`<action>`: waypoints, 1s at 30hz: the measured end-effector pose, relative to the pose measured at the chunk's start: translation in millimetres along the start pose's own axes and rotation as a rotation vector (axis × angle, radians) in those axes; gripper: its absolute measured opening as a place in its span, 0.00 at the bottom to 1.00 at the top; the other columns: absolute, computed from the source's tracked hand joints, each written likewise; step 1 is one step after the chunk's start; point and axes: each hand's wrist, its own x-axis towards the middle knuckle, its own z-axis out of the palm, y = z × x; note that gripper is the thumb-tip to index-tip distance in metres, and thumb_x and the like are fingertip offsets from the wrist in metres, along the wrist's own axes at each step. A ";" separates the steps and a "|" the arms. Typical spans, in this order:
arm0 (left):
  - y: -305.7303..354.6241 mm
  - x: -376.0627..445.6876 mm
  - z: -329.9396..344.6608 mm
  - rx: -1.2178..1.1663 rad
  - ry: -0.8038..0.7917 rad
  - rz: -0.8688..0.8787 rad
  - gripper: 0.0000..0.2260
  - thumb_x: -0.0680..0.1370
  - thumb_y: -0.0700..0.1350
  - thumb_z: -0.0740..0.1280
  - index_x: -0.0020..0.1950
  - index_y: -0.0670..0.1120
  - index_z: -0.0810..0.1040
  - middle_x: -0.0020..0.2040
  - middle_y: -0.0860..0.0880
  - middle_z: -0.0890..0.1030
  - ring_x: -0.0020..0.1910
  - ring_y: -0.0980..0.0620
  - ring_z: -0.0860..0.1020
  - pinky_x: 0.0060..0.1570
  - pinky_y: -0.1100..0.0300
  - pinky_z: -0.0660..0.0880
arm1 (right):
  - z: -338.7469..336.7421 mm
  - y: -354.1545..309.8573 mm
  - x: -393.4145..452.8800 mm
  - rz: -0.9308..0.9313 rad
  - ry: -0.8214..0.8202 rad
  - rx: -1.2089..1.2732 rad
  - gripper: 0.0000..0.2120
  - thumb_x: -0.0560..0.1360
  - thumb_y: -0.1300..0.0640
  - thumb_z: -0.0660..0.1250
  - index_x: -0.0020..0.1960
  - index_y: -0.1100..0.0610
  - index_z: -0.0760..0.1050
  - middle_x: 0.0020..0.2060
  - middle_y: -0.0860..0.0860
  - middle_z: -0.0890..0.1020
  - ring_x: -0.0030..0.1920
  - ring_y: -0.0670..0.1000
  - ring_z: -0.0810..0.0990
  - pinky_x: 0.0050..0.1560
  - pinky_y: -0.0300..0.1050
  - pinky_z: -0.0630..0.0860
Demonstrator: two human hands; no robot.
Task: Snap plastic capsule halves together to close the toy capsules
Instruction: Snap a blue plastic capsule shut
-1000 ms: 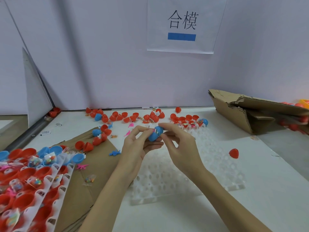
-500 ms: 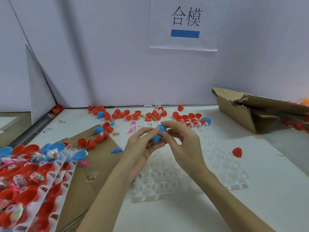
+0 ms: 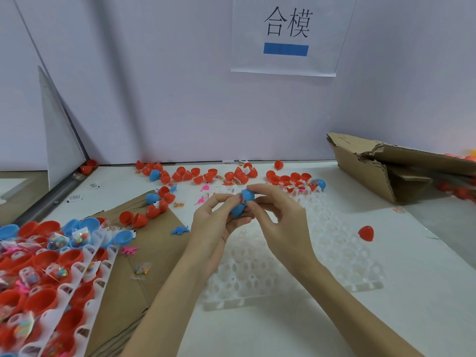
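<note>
Both hands (image 3: 257,217) now pinching blue capsule (image 3: 243,202), fingers (image 3: 260,188) clamped; halves tilting, still gapped; I'm seeing snap not done.

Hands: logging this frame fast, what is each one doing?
Left hand: fingers pinch the blue capsule.
Right hand: fingers pinch the same capsule.

I am sitting at a white table (image 3: 425,292) that is running back to a pale lavender wall (image 3: 167,86). A paper sign (image 3: 286,34) with black characters and a blue bar is hanging on it ahead of me. Soft, even light is falling across everything, casting faint shadows.
</note>
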 end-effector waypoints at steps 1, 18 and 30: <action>0.0 -0.4 0.2 0.000 0.008 0.000 0.06 0.80 0.42 0.72 0.52 0.39 0.83 0.47 0.38 0.86 0.45 0.43 0.87 0.42 0.62 0.82 | 0.6 -0.3 -0.4 -0.012 0.002 -0.009 0.14 0.78 0.65 0.71 0.61 0.55 0.80 0.55 0.44 0.83 0.52 0.45 0.84 0.54 0.33 0.78; -0.8 -5.9 5.4 0.515 -0.071 0.339 0.05 0.81 0.42 0.71 0.54 0.42 0.78 0.44 0.44 0.87 0.39 0.45 0.87 0.46 0.47 0.85 | -4.1 3.4 2.5 0.069 0.052 -0.025 0.12 0.79 0.63 0.70 0.61 0.54 0.80 0.53 0.44 0.84 0.52 0.44 0.83 0.54 0.34 0.79; 2.7 -4.9 4.8 0.341 -0.018 0.251 0.06 0.83 0.43 0.69 0.53 0.40 0.78 0.45 0.46 0.87 0.42 0.43 0.87 0.47 0.55 0.85 | 0.3 -5.4 -0.4 0.042 0.018 0.031 0.13 0.77 0.65 0.71 0.62 0.57 0.80 0.56 0.47 0.84 0.54 0.46 0.84 0.57 0.36 0.79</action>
